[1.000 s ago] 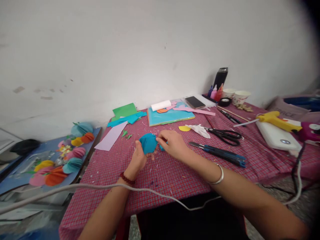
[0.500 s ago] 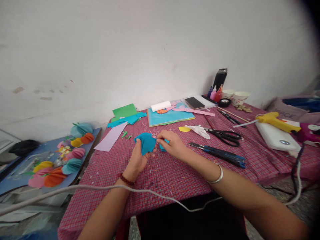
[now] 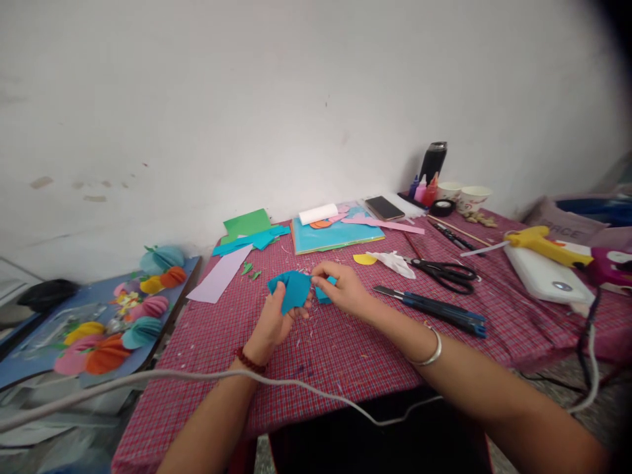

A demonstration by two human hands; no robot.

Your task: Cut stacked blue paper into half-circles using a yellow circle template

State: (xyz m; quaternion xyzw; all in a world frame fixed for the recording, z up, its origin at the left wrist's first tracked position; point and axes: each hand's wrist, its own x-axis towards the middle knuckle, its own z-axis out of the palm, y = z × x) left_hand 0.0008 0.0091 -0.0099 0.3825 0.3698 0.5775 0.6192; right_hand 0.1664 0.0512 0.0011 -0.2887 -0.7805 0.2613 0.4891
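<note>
My left hand [image 3: 272, 321] grips a bundle of folded teal paper pieces [image 3: 291, 289] just above the red checked tablecloth [image 3: 340, 349]. The thumb lies across the front of the bundle. My right hand [image 3: 343, 288] pinches the bundle's right edge, where a small teal flap [image 3: 324, 294] sticks out under the fingers. Both hands meet near the middle of the table. A red bead bracelet sits on my left wrist and a silver bangle on my right.
Black scissors [image 3: 447, 270] and a blue craft knife [image 3: 434, 311] lie to the right. A yellow glue gun [image 3: 543, 242] rests on a white box. Coloured paper sheets [image 3: 336, 232], a phone [image 3: 384, 208] and cups stand behind. Paper fan balls [image 3: 123, 316] sit on a board at left.
The teal bundle has turned a little in my left hand and its folds have spread. My right fingers have shifted along its right edge. The view has tipped slightly.
</note>
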